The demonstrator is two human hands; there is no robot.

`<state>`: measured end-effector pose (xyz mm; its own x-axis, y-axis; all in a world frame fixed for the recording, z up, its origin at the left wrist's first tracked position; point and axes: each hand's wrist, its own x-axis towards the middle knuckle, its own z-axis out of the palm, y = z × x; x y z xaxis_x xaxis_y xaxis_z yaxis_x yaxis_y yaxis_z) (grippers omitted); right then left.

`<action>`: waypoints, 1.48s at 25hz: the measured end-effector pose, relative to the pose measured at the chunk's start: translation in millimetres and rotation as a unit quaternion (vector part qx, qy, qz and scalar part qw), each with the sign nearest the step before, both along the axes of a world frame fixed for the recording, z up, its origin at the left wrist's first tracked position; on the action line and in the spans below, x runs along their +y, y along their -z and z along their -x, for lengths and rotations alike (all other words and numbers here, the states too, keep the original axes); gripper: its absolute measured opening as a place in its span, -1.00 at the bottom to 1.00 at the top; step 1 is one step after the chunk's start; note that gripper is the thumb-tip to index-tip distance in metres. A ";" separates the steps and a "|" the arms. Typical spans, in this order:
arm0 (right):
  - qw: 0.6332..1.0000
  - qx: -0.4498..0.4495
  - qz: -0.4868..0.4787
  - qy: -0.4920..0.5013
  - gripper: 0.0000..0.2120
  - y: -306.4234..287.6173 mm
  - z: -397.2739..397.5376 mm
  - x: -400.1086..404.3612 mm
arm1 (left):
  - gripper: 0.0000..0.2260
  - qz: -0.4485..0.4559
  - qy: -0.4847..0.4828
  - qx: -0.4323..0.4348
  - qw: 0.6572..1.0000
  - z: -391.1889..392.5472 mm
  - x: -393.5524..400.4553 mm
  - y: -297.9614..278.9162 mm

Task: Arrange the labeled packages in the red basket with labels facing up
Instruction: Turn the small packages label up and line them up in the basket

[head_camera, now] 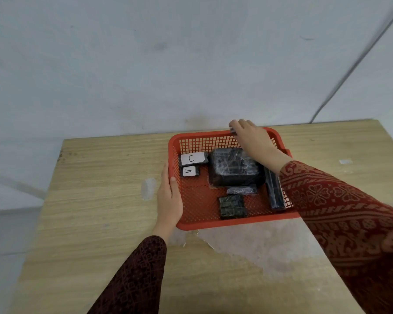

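Note:
A red basket (216, 223) stands on the wooden table. Inside lie several black wrapped packages. Two small ones at the far left show white labels, "C" (192, 158) and "A" (189, 171). A large black package (233, 167) fills the middle with no label showing. A small dark packet (241, 190), a flat square package (232, 206) and a long narrow package (275, 192) also show no labels. My left hand (169, 196) grips the basket's left rim. My right hand (251, 138) is over the far rim, fingers closed on a small dark package (233, 132), mostly hidden.
The wooden table (100, 200) has a worn pale patch (254, 241) in front of the basket and a smaller one (148, 188) to its left. A wall rises just behind the table. A grey cable (359, 57) runs down the wall at right.

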<state>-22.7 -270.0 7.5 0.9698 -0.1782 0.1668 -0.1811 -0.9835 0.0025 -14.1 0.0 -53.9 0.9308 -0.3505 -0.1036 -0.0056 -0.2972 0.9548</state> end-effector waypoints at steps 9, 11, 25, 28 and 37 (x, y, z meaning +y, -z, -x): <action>0.874 -0.198 -0.426 0.125 -0.74 -60.6 41.5 17.6 | -0.57 -0.008 -0.003 -0.010 1.000 -0.2 0.9 -0.4; 0.852 -0.112 -0.496 0.125 -0.73 -53.1 52.7 29.5 | -0.57 -0.009 -0.003 -0.009 1.000 0.1 0.7 -0.9; 0.880 0.348 -0.323 0.007 -0.80 33.7 95.3 71.8 | -0.57 -0.008 0.000 -0.008 1.000 -1.0 1.4 1.1; 0.894 0.331 -0.303 -0.008 -0.78 33.3 92.8 74.7 | -0.57 -0.004 0.006 -0.007 1.000 -1.3 2.1 1.8; 0.909 0.264 -0.209 0.244 -0.56 36.9 95.8 82.8 | -0.57 -0.003 0.001 -0.011 1.000 -0.2 2.2 -0.5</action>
